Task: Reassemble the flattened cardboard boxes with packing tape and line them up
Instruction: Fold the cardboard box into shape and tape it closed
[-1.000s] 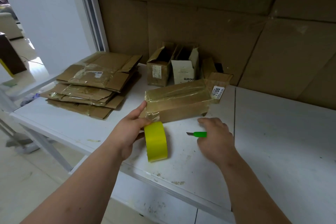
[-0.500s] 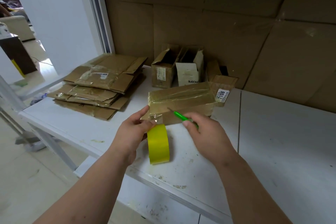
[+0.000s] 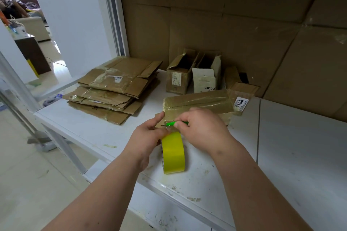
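At taped box [image 3: 197,102]: right hand [image 3: 201,129] pinches green cutter [image 3: 177,123]; left hand [image 3: 148,138] grips tape roll [image 3: 173,153] (upright).

Wide open counter [image 3: 300,155] on the right, bare white surface past the seam. Left side is blocked by the stack of flattened boxes [image 3: 114,90]. At the back, three standing boxes [image 3: 195,75] crowd the cardboard-lined wall [image 3: 244,33]. The taped box [image 3: 199,102] and yellow tape roll [image 3: 173,154] fill the centre, just a narrow lane between stack and box.
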{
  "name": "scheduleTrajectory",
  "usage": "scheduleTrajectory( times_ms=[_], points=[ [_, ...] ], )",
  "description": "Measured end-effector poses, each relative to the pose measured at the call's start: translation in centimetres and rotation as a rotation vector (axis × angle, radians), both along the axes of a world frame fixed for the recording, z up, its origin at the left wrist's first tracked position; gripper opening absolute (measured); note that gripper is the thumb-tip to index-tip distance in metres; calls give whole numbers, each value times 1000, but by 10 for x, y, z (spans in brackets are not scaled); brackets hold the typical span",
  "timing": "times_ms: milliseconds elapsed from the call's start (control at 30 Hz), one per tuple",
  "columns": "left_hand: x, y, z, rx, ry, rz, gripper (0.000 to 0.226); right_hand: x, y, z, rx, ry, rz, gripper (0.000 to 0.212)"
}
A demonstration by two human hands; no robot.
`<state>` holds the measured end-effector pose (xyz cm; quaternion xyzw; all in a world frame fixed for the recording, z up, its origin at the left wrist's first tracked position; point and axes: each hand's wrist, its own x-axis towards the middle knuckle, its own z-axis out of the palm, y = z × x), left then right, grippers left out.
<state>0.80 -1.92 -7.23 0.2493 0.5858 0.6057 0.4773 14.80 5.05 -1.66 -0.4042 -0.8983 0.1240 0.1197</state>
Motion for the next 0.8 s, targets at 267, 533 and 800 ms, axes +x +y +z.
scheduleTrajectory(
  times_ms=[267,533,800],
  points=[
    [-8,6,-5,-39,30,-9,47,-6,2,5,43,-124,12,25],
    [-10,14,-8,-87,27,12,41,-12,6,5,2,-131,-6,23],
    [-10,17,-7,-101,71,14,46,-16,8,-4,60,-137,0,22]
  ],
)
